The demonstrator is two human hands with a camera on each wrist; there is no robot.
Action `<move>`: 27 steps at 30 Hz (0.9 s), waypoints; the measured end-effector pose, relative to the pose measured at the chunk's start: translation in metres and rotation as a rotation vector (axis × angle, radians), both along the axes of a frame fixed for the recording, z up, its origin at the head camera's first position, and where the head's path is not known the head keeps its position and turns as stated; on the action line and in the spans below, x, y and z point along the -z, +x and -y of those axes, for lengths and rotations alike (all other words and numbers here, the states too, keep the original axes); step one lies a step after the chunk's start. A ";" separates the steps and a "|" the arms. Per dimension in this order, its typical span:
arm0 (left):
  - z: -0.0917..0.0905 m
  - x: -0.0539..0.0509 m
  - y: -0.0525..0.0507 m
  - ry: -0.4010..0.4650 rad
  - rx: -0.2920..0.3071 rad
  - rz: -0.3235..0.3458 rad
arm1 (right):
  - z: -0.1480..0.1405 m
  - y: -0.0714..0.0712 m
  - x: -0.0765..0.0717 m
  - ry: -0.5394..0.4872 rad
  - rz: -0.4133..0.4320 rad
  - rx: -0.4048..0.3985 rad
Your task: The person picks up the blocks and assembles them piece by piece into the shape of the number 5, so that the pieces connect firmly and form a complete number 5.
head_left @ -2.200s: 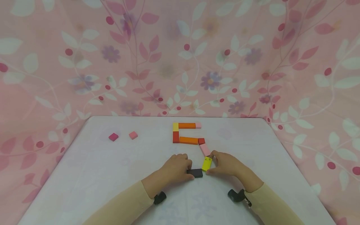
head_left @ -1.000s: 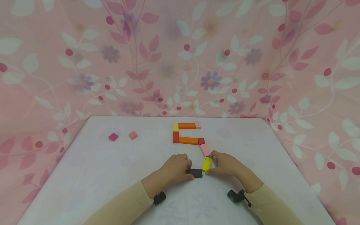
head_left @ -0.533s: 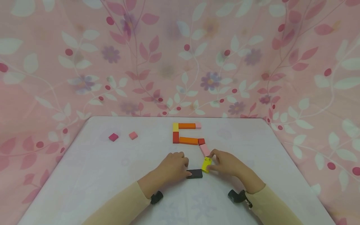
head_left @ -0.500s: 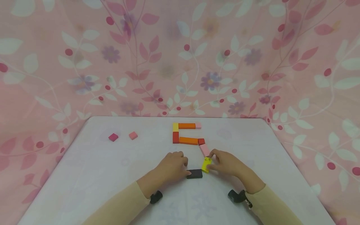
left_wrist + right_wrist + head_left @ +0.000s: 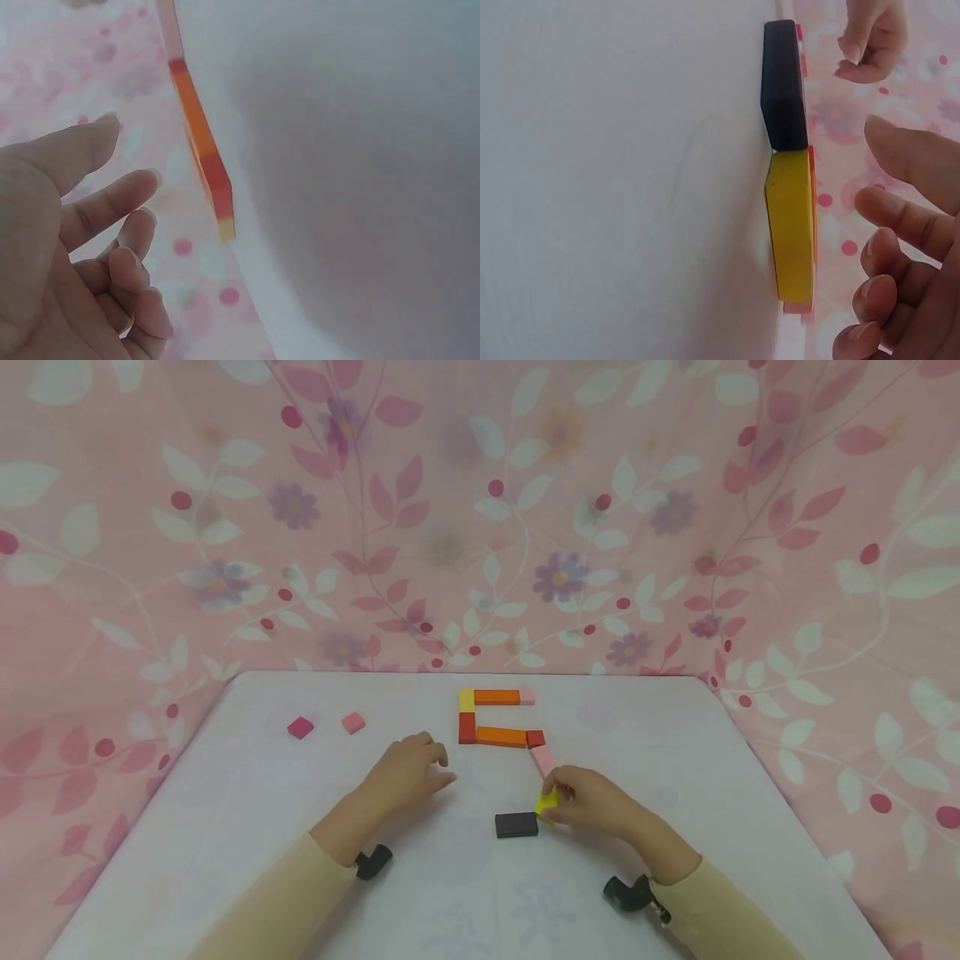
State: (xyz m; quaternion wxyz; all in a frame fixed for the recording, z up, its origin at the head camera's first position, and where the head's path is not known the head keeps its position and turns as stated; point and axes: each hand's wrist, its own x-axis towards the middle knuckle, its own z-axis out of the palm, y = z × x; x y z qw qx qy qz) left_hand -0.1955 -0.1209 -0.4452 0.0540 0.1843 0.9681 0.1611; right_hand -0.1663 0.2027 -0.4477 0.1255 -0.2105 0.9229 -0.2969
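My left hand [image 5: 405, 772] hovers over the table, left of the blocks, with relaxed fingers and nothing between them. In the left wrist view its fingers [image 5: 112, 206] are loosely bent. The black block [image 5: 517, 825] lies flat, its right end meeting a yellow block [image 5: 791, 225]. Over that yellow block is my right hand [image 5: 592, 797], covering part of it in the head view. The right wrist view shows the right fingers [image 5: 911, 225] relaxed and apart from it. Beyond the yellow block comes a pink block [image 5: 542, 760], then a small red block [image 5: 536, 739].
An orange block [image 5: 501, 737], a red block [image 5: 467, 727], a pale yellow block [image 5: 467, 700], another orange block and a small pink block continue the row. A magenta block [image 5: 301, 727] and a pink cube [image 5: 353, 722] lie at the left. Patterned cloth [image 5: 450, 527] hangs behind the table.
My left hand has let go of the black block and moved up and to the left. My right hand has come off the yellow block and shifted slightly over it. The blocks look unmoved.
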 end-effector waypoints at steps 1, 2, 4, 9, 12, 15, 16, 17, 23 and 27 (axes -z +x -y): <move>0.007 -0.001 -0.001 0.012 -0.010 -0.012 | 0.001 0.001 0.000 -0.004 -0.005 -0.010; 0.014 -0.002 -0.003 0.024 -0.026 -0.024 | 0.002 0.002 0.000 -0.006 -0.010 -0.019; 0.027 -0.003 -0.005 0.052 -0.045 -0.058 | 0.004 0.003 0.000 -0.001 -0.014 -0.032; 0.055 -0.004 -0.012 0.086 -0.089 -0.141 | 0.005 0.006 0.002 0.012 -0.010 -0.047; 0.067 -0.003 -0.017 0.090 -0.132 -0.164 | 0.006 0.006 0.004 0.019 -0.015 -0.058; 0.078 -0.003 -0.022 0.087 -0.175 -0.187 | 0.006 0.006 0.006 0.034 -0.014 -0.064; 0.082 -0.003 -0.024 0.085 -0.190 -0.191 | 0.006 0.006 0.006 0.036 -0.012 -0.065; 0.086 -0.002 -0.026 0.080 -0.201 -0.197 | 0.006 0.006 0.006 0.038 -0.007 -0.065; 0.104 -0.002 -0.040 0.084 -0.249 -0.179 | 0.008 0.005 0.008 0.047 -0.002 -0.064; 0.115 -0.003 -0.047 0.109 -0.286 -0.132 | 0.008 0.006 0.010 0.061 -0.006 -0.065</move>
